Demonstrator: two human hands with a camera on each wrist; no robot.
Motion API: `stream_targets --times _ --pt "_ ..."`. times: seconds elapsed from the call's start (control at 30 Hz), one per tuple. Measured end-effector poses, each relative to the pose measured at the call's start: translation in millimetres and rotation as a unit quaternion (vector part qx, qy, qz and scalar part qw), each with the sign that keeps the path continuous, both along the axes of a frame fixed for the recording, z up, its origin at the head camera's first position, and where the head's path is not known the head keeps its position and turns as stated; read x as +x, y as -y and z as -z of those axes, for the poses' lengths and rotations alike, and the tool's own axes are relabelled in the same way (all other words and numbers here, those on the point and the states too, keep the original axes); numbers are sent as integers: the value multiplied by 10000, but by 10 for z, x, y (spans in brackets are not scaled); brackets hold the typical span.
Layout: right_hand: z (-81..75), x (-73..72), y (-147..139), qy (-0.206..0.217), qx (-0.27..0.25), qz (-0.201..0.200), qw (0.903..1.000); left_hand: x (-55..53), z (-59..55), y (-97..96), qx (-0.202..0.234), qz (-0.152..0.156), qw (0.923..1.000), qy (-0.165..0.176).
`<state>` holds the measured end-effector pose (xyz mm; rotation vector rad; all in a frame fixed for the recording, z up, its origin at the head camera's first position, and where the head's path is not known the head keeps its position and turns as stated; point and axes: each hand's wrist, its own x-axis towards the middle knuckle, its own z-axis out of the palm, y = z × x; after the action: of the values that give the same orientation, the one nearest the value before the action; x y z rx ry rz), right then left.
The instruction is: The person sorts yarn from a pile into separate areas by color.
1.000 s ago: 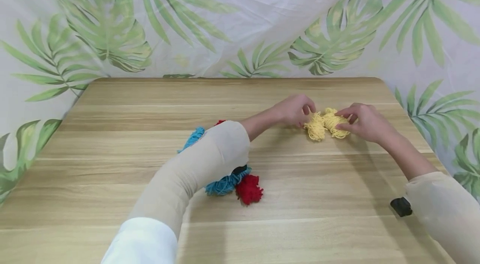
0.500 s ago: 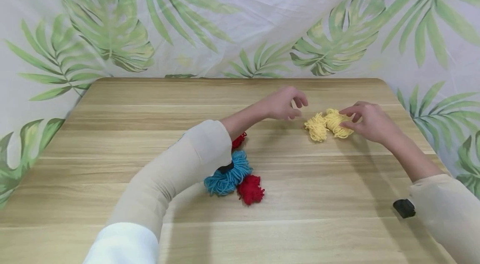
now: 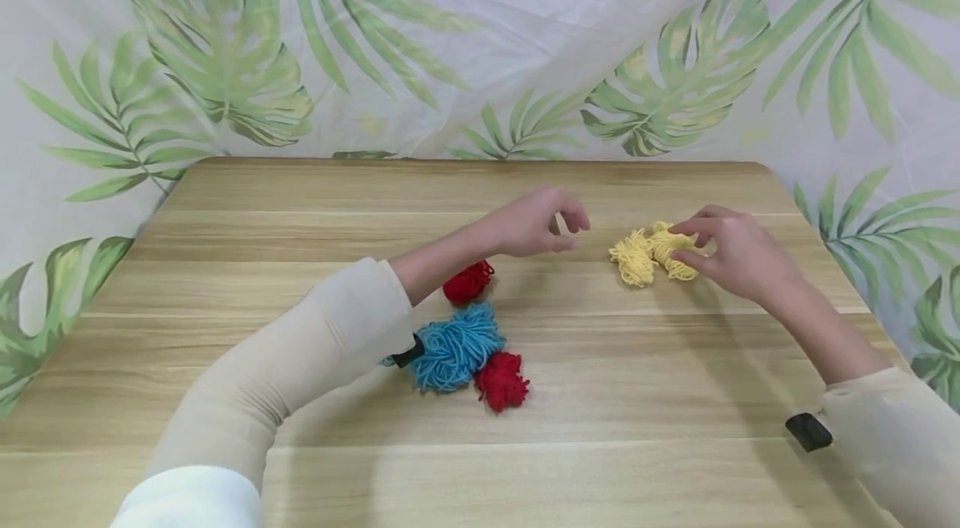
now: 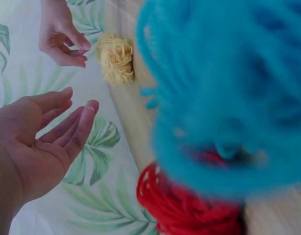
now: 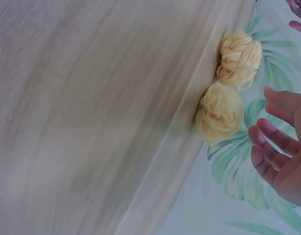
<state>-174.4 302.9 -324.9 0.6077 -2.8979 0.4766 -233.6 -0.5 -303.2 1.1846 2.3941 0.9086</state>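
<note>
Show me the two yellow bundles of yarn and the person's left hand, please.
Yellow bundle on the picture's left (image 3: pixel 633 258): head view, middle of its strands.
Yellow bundle on the picture's right (image 3: pixel 663 246): head view, on its uncovered strands.
Left hand (image 3: pixel 534 222): head view, back of the hand.

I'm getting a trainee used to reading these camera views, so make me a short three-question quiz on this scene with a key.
1. Which colour of yarn is nearest the right hand: (a) red, (b) yellow, (c) blue?
2. True or false: the left hand is holding a bundle of red yarn.
3. Fill in: in the head view, the bundle touching the lower right of the blue yarn is ____.

Key:
1. b, the yellow yarn.
2. False; the left hand is empty.
3. Red yarn.
</note>
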Motion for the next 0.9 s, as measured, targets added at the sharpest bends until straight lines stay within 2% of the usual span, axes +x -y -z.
stream_targets --times 0.13,0.4,0.57,0.9 --pt "-14 34 92 -149 3 -135 9998 56 -4 153 -75 -76 9998 -147" --pt "18 28 233 -343 -25 -453 9984 171 10 482 -91 -317 9994 -60" --pt "44 27 296 -396 -202 -638 9970 211 25 661 -61 -406 9991 -132" --pt "17 77 505 -314 -244 -825 9958 257 117 975 -372 -478 9964 -599"
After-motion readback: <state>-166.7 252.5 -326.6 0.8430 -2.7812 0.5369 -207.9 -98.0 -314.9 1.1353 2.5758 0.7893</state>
